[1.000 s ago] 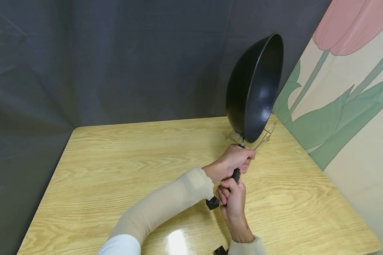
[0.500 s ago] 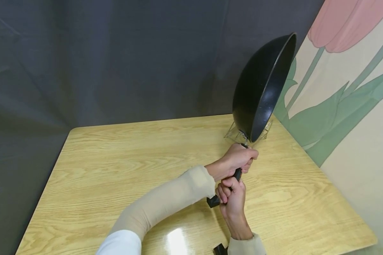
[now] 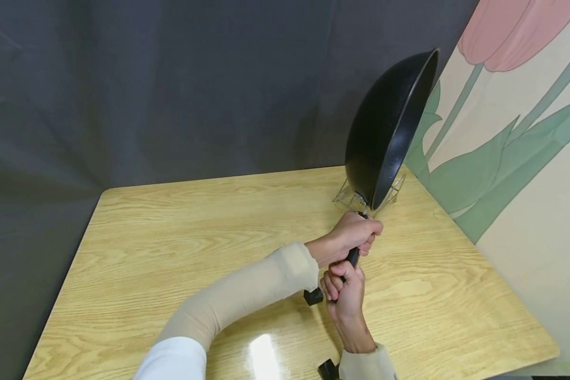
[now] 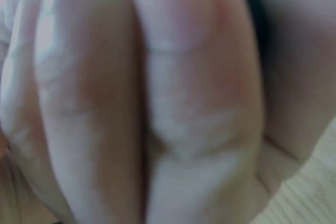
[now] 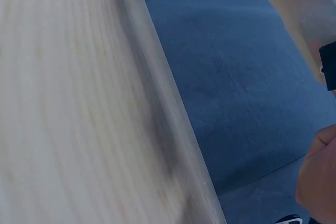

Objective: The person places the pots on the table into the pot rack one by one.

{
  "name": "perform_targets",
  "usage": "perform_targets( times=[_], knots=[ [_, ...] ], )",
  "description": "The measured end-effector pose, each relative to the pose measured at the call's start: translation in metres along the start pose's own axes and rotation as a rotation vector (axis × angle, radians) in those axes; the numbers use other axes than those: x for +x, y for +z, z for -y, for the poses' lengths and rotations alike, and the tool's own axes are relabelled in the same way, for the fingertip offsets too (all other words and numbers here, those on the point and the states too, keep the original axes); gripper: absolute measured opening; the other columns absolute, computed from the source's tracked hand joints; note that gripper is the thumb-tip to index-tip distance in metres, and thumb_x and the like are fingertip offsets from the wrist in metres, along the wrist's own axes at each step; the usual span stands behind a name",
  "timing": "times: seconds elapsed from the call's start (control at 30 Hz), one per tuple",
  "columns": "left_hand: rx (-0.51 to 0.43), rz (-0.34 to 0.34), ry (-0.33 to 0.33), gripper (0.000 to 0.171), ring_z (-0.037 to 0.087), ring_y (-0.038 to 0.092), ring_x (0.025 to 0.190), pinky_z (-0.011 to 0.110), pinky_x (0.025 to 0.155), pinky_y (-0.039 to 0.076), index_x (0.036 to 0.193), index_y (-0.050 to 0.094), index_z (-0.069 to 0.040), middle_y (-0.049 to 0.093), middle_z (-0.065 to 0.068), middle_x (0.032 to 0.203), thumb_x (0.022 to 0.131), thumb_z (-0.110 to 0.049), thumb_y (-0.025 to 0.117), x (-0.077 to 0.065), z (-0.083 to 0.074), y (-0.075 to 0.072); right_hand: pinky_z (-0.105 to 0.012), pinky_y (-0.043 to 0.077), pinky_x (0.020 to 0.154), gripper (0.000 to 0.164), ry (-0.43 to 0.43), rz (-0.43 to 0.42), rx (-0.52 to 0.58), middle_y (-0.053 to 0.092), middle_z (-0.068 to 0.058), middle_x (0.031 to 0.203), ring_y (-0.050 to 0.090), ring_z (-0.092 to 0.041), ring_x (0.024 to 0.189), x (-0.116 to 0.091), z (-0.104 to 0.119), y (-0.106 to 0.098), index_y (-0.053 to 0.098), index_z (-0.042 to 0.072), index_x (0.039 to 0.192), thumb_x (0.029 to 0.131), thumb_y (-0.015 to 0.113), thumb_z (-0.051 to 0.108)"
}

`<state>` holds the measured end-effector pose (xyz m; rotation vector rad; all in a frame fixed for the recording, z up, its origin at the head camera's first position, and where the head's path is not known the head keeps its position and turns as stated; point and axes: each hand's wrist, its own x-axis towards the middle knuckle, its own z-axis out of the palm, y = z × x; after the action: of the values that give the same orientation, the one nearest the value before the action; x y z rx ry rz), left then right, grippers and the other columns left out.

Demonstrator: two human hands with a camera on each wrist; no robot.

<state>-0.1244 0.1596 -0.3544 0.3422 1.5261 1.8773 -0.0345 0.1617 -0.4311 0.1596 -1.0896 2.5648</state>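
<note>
A deep black wok [image 3: 385, 126] is held up on its side at the right in the head view, its rounded underside to the left and its opening turned to the right. My left hand [image 3: 353, 233] grips the black handle [image 3: 353, 256] close to the pan. Just below, my right hand [image 3: 345, 290] is wrapped round the lower part of the same handle. In the left wrist view, curled fingers [image 4: 199, 87] fill the picture, with a dark bit of handle behind them. At the right edge of the right wrist view, part of the right hand [image 5: 317, 182] shows.
Behind the wok's base a thin wire rack [image 3: 395, 191] stands on the wooden table [image 3: 195, 232], partly hidden. A dark grey cloth [image 3: 218, 89] hangs along the back. To the right is a wall with a tulip picture [image 3: 494, 158].
The wok has swung to the right and turned, so less of its inside shows. More of the rack has come into view beneath it. Both hands keep their grip, hardly moving.
</note>
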Motion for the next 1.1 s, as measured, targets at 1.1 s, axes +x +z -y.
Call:
perform_targets(
  times=[1.1],
  knots=[
    [0.047, -0.064, -0.060, 0.043, 0.007, 0.031, 0.040, 0.019, 0.039, 0.028, 0.054, 0.039, -0.017, 0.037, -0.004, 0.050, 0.086, 0.005, 0.058, 0.001, 0.003, 0.015, -0.020, 0.013, 0.035, 0.032, -0.003, 0.064, 0.050, 0.015, 0.003, 0.046, 0.012, -0.011, 0.036, -0.003, 0.005, -0.012, 0.027, 0.013, 0.063, 0.085, 0.022, -0.010]
  ],
)
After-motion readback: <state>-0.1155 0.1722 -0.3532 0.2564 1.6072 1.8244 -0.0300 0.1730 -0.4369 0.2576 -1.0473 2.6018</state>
